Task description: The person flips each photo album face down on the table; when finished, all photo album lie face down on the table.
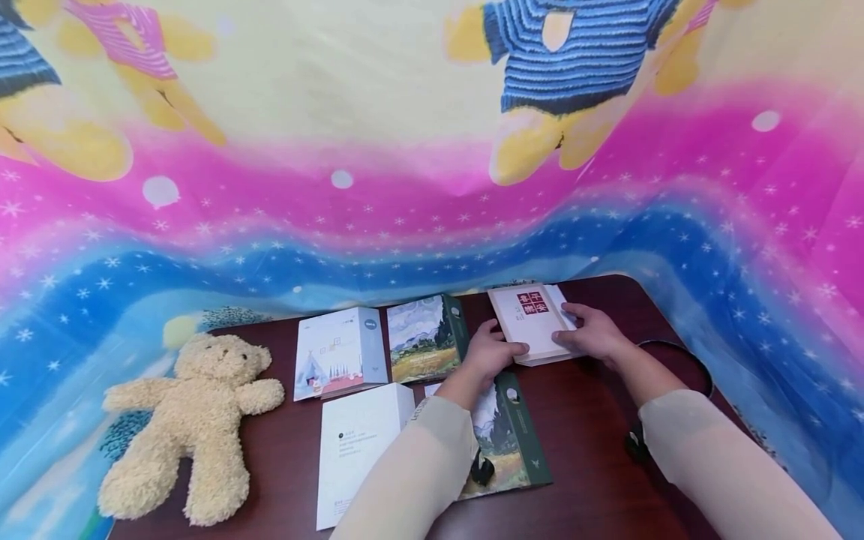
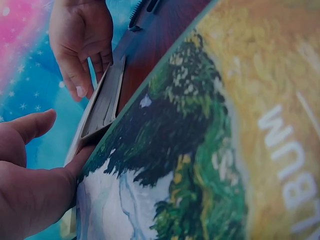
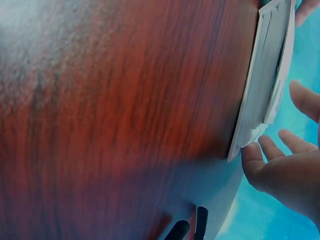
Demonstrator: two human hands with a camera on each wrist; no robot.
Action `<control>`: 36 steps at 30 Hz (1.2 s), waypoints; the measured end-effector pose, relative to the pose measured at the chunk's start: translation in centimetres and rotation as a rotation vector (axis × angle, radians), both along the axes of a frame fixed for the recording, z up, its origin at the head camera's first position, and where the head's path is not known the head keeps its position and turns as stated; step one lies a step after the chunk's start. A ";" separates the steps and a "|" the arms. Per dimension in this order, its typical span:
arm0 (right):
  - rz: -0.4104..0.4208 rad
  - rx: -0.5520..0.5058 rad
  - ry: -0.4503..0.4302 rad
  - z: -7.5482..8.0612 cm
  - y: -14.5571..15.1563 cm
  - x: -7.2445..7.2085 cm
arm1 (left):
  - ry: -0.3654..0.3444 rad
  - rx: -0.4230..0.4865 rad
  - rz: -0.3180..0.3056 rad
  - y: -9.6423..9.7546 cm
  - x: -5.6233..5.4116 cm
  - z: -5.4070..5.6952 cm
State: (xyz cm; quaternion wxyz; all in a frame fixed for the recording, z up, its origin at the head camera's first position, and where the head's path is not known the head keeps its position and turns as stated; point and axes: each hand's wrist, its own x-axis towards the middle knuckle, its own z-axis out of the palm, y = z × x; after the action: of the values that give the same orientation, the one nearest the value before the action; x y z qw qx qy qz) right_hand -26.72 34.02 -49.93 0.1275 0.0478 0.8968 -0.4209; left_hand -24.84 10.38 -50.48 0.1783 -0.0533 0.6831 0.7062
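Observation:
At the back right of the table, a small white photo album [image 1: 533, 330] lies with a red square of characters on its front. My left hand [image 1: 487, 354] is at its left side, thumb over the near left corner. On the opposite side is my right hand [image 1: 594, 334], with spread fingers about the right edge. The left wrist view shows the left fingers [image 2: 82, 157] against the album's side and the thumb raised away from it. In the right wrist view, right fingertips [image 3: 252, 150] touch a corner of the lower cover, and the pages show edge-on.
Two painted-landscape albums [image 1: 425, 337] and two white albums [image 1: 367, 442] lie left of the hands; the left forearm partly covers the nearer landscape one. A plush bear [image 1: 205, 420] lies at the far left. A dark strap [image 1: 688, 356] curves beside the right forearm. Printed cloth [image 1: 405, 225] hangs behind the table.

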 end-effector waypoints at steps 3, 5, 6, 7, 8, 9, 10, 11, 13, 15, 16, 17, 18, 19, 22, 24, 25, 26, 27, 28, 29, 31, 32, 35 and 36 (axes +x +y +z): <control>-0.002 0.005 -0.008 -0.1 -0.1 0.1 | -0.009 -0.001 -0.008 0.0 -0.1 -0.1; -0.004 0.010 -0.010 -0.1 -0.2 0.1 | -0.013 0.004 -0.015 0.0 -0.1 -0.2; -0.003 0.016 -0.011 -0.1 -0.2 0.1 | -0.014 0.006 -0.019 0.0 -0.1 -0.2; -0.004 0.016 -0.013 -0.1 -0.3 0.1 | -0.013 0.001 -0.020 0.0 -0.2 -0.2; -0.004 0.019 -0.014 -0.1 -0.3 0.1 | -0.011 0.001 -0.020 0.0 -0.2 -0.3; -0.004 0.022 -0.014 -0.1 -0.4 0.1 | -0.009 -0.001 -0.021 0.0 -0.2 -0.3; -0.004 0.023 -0.015 -0.1 -0.4 0.1 | -0.006 -0.006 -0.022 0.0 -0.2 -0.3; -0.006 0.023 -0.016 -0.1 -0.4 0.0 | -0.002 -0.012 -0.022 -0.1 -0.3 -0.3; -0.009 0.022 -0.019 -0.1 -0.5 0.0 | 0.005 -0.019 -0.024 -0.1 -0.3 -0.3; -0.014 0.021 -0.021 -0.1 -0.5 0.0 | 0.009 -0.024 -0.027 -0.1 -0.3 -0.3; -0.017 0.021 -0.023 0.0 -0.5 0.0 | 0.012 -0.026 -0.029 -0.2 -0.2 -0.2; -0.017 0.022 -0.026 0.0 -0.5 0.0 | 0.013 -0.025 -0.032 -0.2 -0.2 -0.2; -0.017 0.022 -0.029 0.0 -0.5 0.1 | 0.012 -0.024 -0.034 -0.2 -0.2 -0.2; -0.017 0.021 -0.032 0.0 -0.5 0.1 | 0.012 -0.021 -0.036 -0.2 -0.2 -0.1; -0.015 0.023 -0.037 -0.1 -0.4 0.1 | 0.010 -0.017 -0.043 -0.4 -0.1 -0.2; -0.016 0.018 -0.040 -0.1 -0.3 0.1 | 0.006 -0.011 -0.046 -0.4 0.0 -0.2; -0.017 0.017 -0.041 -0.1 -0.3 0.1 | 0.006 -0.010 -0.048 -0.5 0.0 -0.2; -0.019 0.014 -0.043 -0.1 -0.3 0.2 | 0.003 -0.008 -0.050 -0.5 0.0 -0.2; -0.020 0.009 -0.048 -0.1 -0.3 0.2 | 0.001 -0.006 -0.051 -0.6 0.0 -0.2; -0.020 0.005 -0.052 -0.1 -0.4 0.2 | -0.003 -0.002 -0.053 -0.6 0.0 -0.2; -0.017 0.003 -0.055 -0.1 -0.4 0.2 | -0.001 0.005 -0.057 -0.7 0.0 -0.2; -0.019 -0.004 -0.063 -0.1 -0.4 0.2 | 0.003 0.024 -0.067 -0.8 0.0 -0.2; -0.018 -0.007 -0.065 -0.1 -0.4 0.2 | 0.004 0.035 -0.071 -0.9 0.0 -0.1; -0.017 -0.010 -0.064 -0.2 -0.4 0.3 | 0.007 0.065 -0.076 -1.0 0.1 0.1; -0.022 -0.016 -0.067 -0.2 -0.4 0.3 | 0.010 0.064 -0.076 -1.1 0.1 0.1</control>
State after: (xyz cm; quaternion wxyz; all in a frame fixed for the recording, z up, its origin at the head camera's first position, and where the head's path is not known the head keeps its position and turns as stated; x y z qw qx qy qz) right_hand -26.46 33.61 -50.14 0.1530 0.0707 0.8881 -0.4277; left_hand -24.72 9.33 -50.34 0.2032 -0.0183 0.6625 0.7208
